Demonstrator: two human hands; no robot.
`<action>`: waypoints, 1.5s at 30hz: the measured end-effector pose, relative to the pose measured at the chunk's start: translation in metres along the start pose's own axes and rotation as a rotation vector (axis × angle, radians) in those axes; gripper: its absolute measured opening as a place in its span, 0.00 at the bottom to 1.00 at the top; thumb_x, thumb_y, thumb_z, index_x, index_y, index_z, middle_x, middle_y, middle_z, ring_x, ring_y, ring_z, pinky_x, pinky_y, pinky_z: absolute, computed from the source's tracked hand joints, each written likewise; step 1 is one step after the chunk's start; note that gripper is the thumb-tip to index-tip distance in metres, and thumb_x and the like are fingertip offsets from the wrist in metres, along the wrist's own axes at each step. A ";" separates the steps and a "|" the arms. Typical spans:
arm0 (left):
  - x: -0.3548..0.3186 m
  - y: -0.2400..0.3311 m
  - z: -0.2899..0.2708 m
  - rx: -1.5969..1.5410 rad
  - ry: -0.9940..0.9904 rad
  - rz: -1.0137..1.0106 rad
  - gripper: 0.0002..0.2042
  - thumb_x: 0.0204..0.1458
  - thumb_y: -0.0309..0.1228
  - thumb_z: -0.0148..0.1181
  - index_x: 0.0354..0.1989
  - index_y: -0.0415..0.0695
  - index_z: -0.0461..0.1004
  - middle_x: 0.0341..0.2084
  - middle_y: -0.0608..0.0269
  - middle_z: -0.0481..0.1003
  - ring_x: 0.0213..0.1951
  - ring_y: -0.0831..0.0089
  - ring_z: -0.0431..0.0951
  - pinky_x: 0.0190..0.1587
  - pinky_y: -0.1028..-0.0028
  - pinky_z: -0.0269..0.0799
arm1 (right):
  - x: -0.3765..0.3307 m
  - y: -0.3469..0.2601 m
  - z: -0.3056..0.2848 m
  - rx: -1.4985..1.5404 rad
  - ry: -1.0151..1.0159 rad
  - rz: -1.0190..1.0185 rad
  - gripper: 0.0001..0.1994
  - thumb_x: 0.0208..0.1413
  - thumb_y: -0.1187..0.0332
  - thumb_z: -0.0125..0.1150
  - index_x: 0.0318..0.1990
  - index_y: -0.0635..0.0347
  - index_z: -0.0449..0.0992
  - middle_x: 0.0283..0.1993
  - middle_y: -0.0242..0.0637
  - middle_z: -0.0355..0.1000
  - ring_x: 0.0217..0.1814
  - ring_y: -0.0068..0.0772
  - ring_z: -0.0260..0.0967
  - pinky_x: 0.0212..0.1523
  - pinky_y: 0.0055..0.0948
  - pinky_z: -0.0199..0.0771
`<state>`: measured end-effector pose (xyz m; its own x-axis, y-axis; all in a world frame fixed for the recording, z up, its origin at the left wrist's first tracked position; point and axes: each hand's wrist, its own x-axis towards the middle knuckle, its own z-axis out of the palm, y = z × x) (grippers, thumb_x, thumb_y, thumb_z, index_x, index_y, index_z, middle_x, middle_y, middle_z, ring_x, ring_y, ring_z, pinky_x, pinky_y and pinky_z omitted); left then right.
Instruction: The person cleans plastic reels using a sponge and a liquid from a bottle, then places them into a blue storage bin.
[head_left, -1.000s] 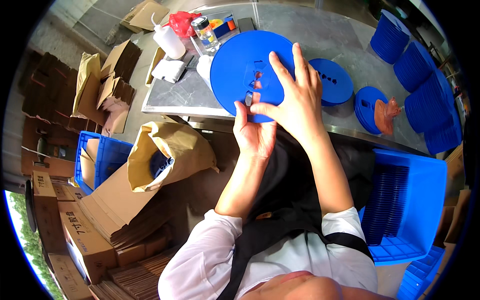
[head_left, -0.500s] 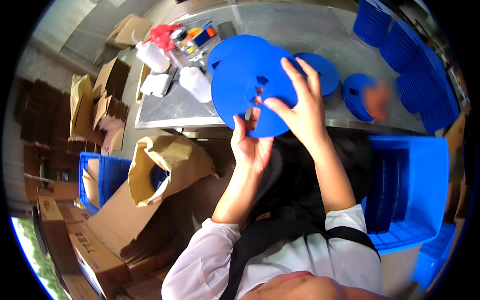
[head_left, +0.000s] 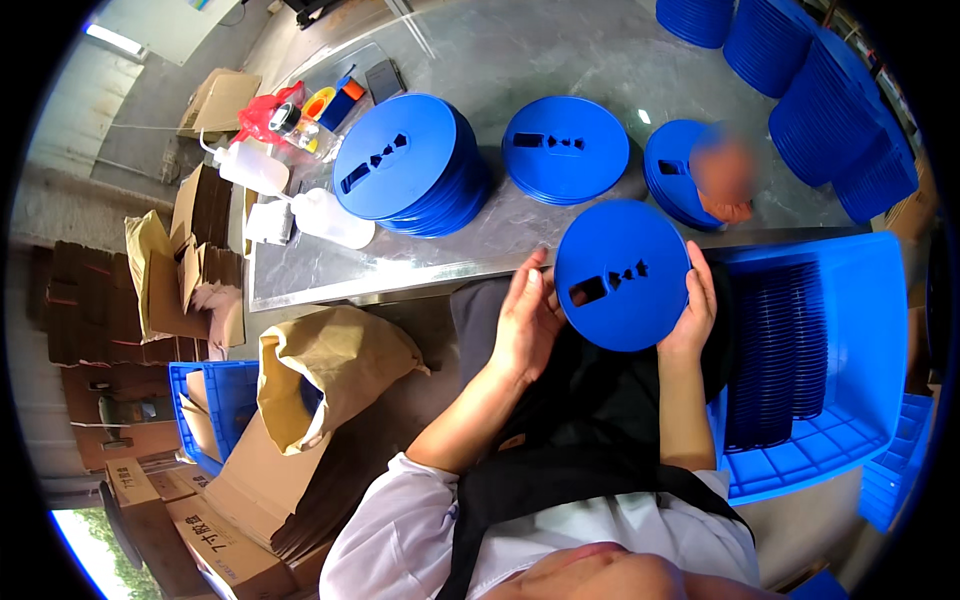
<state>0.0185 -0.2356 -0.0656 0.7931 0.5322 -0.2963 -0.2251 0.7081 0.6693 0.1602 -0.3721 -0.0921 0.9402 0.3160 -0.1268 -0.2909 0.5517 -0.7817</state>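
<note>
One blue slotted reel disc is in your hands, raised clear in front of your dark apron by the near edge of the counter, broad face toward you. Your right hand grasps the right rim, fingers along the edge. Your left hand is at the left rim, fingers loosely bent; a fingertip seems to show through the rectangular slot, but whether that hand bears any weight cannot be told.

Recommended handling: support the disc at opposite points of the rim, press lightly so the thin plate does not bow, and withdraw any fingertip from behind the slot so its edges are readable. Tilt the face until glare leaves the small central cutouts.

Clearance noted: the tall disc stack and the low disc stack stand on the counter beyond; avoid knocking either with the rim.
</note>
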 end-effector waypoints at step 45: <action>-0.050 0.022 -0.003 -0.436 -0.019 0.289 0.22 0.52 0.21 0.55 0.56 0.47 0.59 0.55 0.60 0.65 0.57 0.68 0.65 0.61 0.63 0.61 | -0.008 -0.054 0.042 -0.139 0.359 -0.416 0.17 0.59 0.68 0.38 0.55 0.57 0.62 0.56 0.49 0.61 0.59 0.48 0.61 0.55 0.48 0.69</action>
<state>-0.0276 -0.2453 -0.0381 0.6726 0.7291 -0.1264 -0.6481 0.6629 0.3748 0.1607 -0.3720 -0.0229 0.9790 -0.2019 0.0283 0.1202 0.4594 -0.8801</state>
